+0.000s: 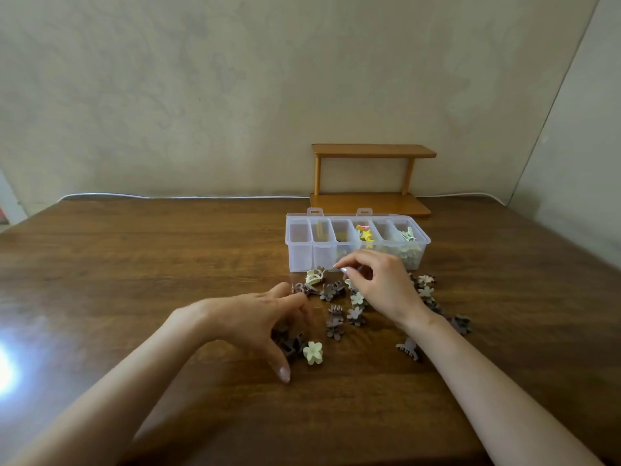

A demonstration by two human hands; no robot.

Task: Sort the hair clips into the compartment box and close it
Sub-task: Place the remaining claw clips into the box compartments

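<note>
Table [134, 264]: dark brown wood, filling the lower half of the view and running under both forearms at 6 o'clock; a bright glare patch sits at its 9 o'clock edge.
Wooden shelf [369, 176]: two-tier, light brown, standing against the wall at 12 o'clock of the box, just behind it.
White cable [168, 196]: lies along the far table edge at 12 o'clock.
Compartment box [299, 253]: translucent plastic, open on top, six compartments in a row, at about 1 o'clock from the table's middle. Two latch tabs show along its far edge.
Left hand [255, 317]: palm down at 7 o'clock of the box, fingers loosely spread over a cluster of brown clips, forefinger stretched toward 1 o'clock, thumb pointing to 6 o'clock. It grips nothing that I can see.
Right hand [379, 284]: at 5 o'clock of the box, close to its near wall, fingers curled, thumb and forefinger tips brought together. Whether they pinch a clip I cannot tell.
Hair clips [356, 316]: small flower-shaped claws, brown and cream, scattered on the table at 6 o'clock of the box, between and around the hands.
Pale flower clip [313, 352]: alone at 4 o'clock of the left hand.
Yellow star clip [366, 234]: in the fourth compartment from the left, beside a pink one; cream clips fill the sixth.
</note>
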